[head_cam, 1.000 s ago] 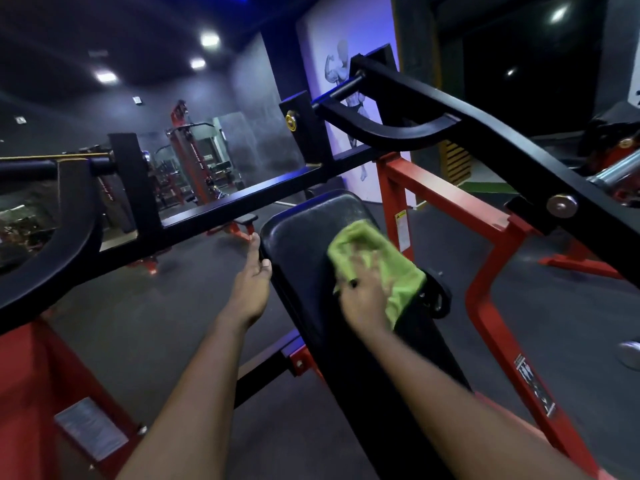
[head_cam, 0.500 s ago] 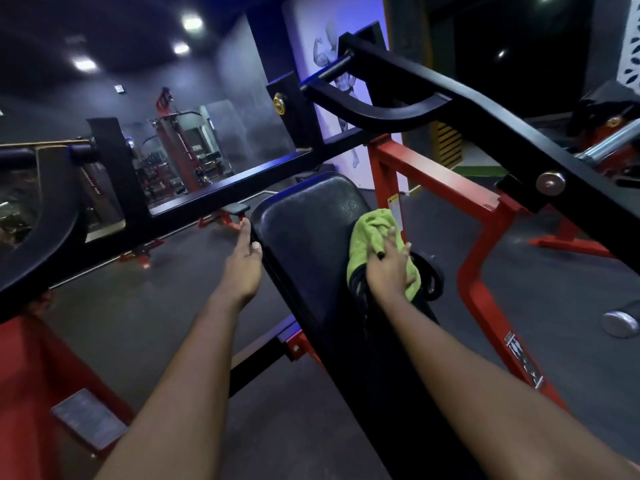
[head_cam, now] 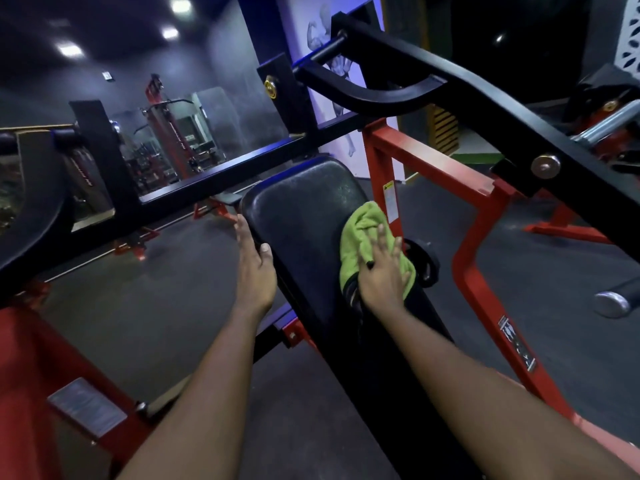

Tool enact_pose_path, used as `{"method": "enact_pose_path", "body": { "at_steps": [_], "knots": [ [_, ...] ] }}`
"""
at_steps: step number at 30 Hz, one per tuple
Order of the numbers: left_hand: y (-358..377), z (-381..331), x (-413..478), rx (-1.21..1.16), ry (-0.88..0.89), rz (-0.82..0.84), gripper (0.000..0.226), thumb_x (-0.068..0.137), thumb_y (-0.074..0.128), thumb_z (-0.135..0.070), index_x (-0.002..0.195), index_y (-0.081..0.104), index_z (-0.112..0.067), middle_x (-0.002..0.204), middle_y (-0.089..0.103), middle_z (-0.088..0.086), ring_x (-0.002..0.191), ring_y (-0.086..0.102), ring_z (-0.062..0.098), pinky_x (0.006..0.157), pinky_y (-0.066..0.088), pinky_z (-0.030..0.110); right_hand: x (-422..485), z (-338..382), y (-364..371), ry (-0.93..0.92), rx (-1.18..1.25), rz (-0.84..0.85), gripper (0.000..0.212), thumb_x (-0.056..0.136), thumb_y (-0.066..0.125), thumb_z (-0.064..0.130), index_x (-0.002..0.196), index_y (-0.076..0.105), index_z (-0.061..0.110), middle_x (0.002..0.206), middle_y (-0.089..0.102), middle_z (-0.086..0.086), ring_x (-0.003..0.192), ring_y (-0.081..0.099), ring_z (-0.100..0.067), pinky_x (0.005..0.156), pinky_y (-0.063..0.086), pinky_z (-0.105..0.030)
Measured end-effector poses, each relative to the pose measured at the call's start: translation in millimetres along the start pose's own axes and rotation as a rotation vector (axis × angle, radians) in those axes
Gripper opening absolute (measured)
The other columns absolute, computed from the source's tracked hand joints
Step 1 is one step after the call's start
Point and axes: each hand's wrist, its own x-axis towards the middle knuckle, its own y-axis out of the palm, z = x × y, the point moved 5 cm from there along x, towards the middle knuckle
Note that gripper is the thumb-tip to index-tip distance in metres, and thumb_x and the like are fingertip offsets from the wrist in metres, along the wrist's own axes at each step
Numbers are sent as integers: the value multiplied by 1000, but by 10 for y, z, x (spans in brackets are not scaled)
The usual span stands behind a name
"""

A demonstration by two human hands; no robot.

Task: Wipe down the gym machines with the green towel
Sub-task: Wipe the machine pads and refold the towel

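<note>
Both hands are on the black pad (head_cam: 304, 209) of a red-framed gym machine (head_cam: 426, 161); the left hand (head_cam: 254, 268) lies along the pad's left edge with fingers straight and thumb resting on the top face, holding nothing; the right hand (head_cam: 382, 271) lies flat with fingers spread, pressing the green towel (head_cam: 358, 233) onto the pad's right edge; the towel is bunched, and part of it hangs over the pad's side. A black lever arm (head_cam: 485, 105) crosses above the pad. On the red upright just behind the towel is a narrow warning label (head_cam: 390, 199) with a yellow triangle at its top; its print is too small to read; a second label (head_cam: 517, 344) on the slanted red leg and a pale plate (head_cam: 86, 407) at lower left are blurred and unreadable.
</note>
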Motion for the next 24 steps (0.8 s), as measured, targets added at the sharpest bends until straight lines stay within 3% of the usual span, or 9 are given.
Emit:
{"method": "enact_pose_path", "body": {
  "at_steps": [4,6,9,11,14,16,19,21,24],
  "knots": [
    [81,79,-120,-47,-17,17,66,110,30,-25,156,-13,-44,165,-6,-18,154,4,10,126,12,37,-114,113,-12,122,149,-65,60,101,56,29,155,35,43,168,6,22,158,-8,-18,115,2,-76],
    [73,114,-119,-53,-35,-15,62,110,29,-27,156,-8,-48,165,1,-18,153,16,18,123,21,43,-630,294,202,-49,113,-41,77,90,62,17,156,33,44,168,18,15,158,-8,-19,117,-3,-74],
    [95,91,-159,12,-54,-49,60,110,29,-29,155,-5,-49,166,17,-7,146,34,27,117,28,37,-1406,303,523,-303,-113,84,82,82,63,18,153,34,45,158,39,8,158,-7,-24,116,0,-75],
    [103,73,-188,22,-78,-72,62,109,30,-30,151,-6,-57,162,31,-1,134,48,33,110,36,37,-1315,146,482,-228,-133,88,83,83,61,15,154,31,46,160,35,7,158,-11,-23,115,2,-77],
    [127,57,-199,19,-93,-86,65,109,30,-29,149,-10,-60,157,38,3,126,55,33,109,43,50,-786,-22,239,-69,-77,49,82,89,56,9,158,26,44,170,5,18,157,-14,-18,114,4,-78],
    [151,60,-203,33,-110,-70,65,109,30,-30,149,-13,-59,142,51,6,108,62,29,105,46,48,-415,-143,82,42,-50,16,75,95,53,13,158,27,43,169,-3,24,157,-11,-19,114,7,-77],
    [157,67,-215,47,-130,-45,67,110,29,-29,150,-17,-56,126,54,-4,92,60,21,98,47,38,-42,-310,-160,208,51,-10,60,101,51,21,155,36,42,169,2,24,158,-5,-27,113,10,-78],
    [158,106,-238,61,-156,-26,68,109,29,-32,146,-21,-61,104,65,3,84,64,23,94,53,48,-62,-263,-236,235,70,2,57,101,49,21,153,40,40,169,8,19,157,-6,-30,113,1,-79],
    [227,143,-326,33,-166,-21,69,109,28,-34,145,-24,-61,116,61,4,79,62,19,93,52,46,-610,21,-89,23,-1,0,58,99,55,29,154,40,38,168,25,7,158,-4,-25,116,-6,-73]
  ]
}}
